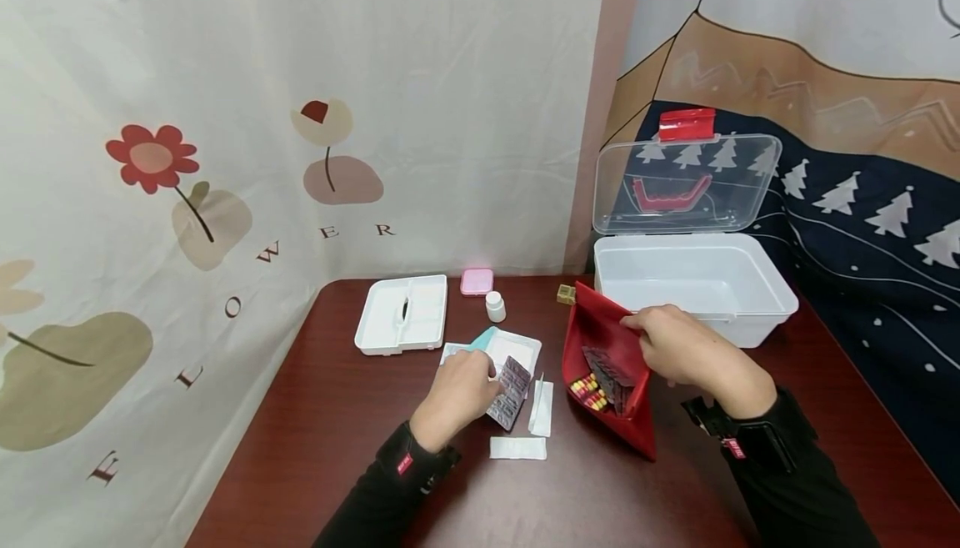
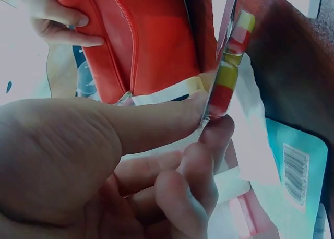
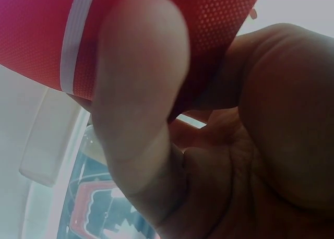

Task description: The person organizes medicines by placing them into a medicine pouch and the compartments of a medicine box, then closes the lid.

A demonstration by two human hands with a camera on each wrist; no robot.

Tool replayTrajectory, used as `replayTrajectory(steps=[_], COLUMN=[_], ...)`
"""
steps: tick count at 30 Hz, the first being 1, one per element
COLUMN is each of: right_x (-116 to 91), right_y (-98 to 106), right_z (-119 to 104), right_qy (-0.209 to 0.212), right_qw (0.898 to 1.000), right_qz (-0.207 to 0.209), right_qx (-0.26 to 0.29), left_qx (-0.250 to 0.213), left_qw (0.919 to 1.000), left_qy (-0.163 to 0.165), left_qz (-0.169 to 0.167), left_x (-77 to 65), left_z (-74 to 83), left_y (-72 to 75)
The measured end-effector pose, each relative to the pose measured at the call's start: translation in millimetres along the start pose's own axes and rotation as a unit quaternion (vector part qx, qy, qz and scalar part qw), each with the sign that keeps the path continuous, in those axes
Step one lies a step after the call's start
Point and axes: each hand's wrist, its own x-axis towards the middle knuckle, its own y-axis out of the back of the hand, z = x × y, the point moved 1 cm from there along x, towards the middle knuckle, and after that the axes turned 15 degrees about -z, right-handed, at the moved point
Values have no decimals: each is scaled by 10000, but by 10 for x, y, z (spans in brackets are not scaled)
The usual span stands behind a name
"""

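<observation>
Between thumb and fingertip, my left hand (image 1: 459, 389) pinches a blister pack (image 1: 512, 395) over the papers and packets at the table's middle. Seen edge-on in the left wrist view, this blister pack (image 2: 223, 87) shows red and yellow capsules. My right hand (image 1: 678, 348) grips the right edge of a red zip pouch (image 1: 596, 323), which gapes toward me. Inside the pouch lie red and yellow capsules (image 1: 589, 393) and dark-backed blister packs (image 1: 609, 374). The right wrist view has a finger (image 3: 138, 67) pressed on the red fabric (image 3: 219, 20).
An open white box with a clear lid (image 1: 697, 268) stands behind the pouch. At the back are a white compartment case (image 1: 401, 314), a small pink box (image 1: 477, 282) and a white bottle (image 1: 495, 306). White strip packets (image 1: 517, 448) and a teal packet (image 2: 297, 145) lie near my left hand.
</observation>
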Motion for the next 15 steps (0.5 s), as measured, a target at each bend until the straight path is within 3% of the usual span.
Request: replayTrajectory(steps=[15], right_x=[3], right_y=[-10], right_z=[15], right_qy=[27], right_qw=[10000], right_qz=[33], right_qx=[-71], left_qx=[-440], left_qw=[9977], left_qy=[-190], left_qz=[488], left_x=[-13], left_z=[1], left_y=[113])
